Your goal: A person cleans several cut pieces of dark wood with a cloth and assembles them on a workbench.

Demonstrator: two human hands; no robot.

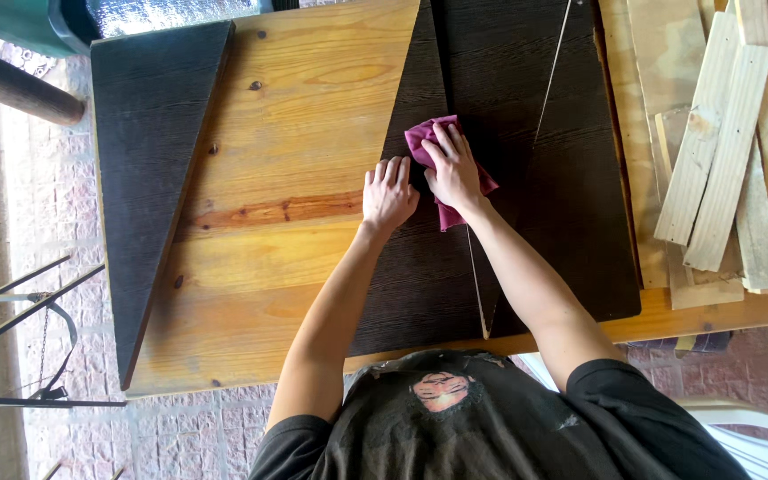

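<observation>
Maroon cloth half hidden under right hand

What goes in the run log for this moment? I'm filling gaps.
right hand: pressing maroon cloth on dark panel | left hand: flat on panel edge | wooden table

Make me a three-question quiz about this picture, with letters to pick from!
1. Where is the pile of pale wood strips? A) right of the table B) under the left hand C) on the person's lap
2. What colour is the cloth? A) yellow B) dark red C) white
3. What is the right hand doing? A) hanging free B) holding a hammer C) pressing the cloth on a dark board

Answers: 1 A, the strips lie at the right edge. 2 B, it looks maroon. 3 C, the palm lies flat on the cloth.
</observation>
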